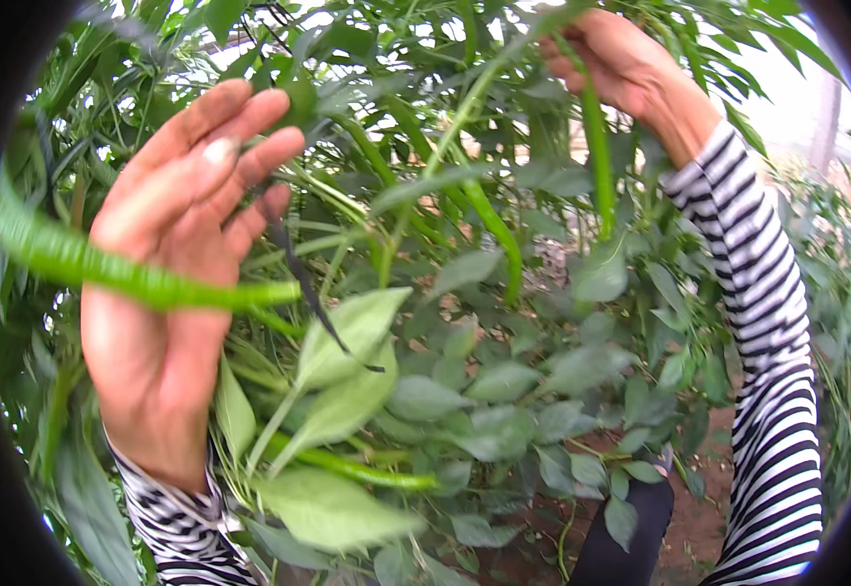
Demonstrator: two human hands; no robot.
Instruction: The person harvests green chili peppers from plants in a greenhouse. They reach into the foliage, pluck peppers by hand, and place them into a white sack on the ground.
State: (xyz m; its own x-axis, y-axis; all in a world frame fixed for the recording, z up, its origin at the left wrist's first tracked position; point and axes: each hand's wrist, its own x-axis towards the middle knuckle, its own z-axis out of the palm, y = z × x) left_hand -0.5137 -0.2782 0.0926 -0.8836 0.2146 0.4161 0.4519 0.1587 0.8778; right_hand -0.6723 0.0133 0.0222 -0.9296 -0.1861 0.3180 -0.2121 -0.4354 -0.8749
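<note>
My left hand (169, 234) is raised among the plants, palm showing and fingers slightly apart, with nothing in its grasp. A blurred long green chili pepper (154, 286) crosses in front of the palm, close to the camera. At the upper right, the fingers of my right hand (608, 62) curl around the top of a slender green chili pepper (599, 154), which hangs downward. A leaf and a stem partly hide those fingertips. Between the hands, a curved green chili pepper (495, 220) hangs on the plant.
Dense pepper foliage (506, 381) fills the middle. A dark strap or string (308, 286) dangles beside my left hand. Pale-backed leaves (352, 351) and another chili pepper (367, 469) are below it. A dark-clad leg (627, 527) stands over brown soil (703, 498).
</note>
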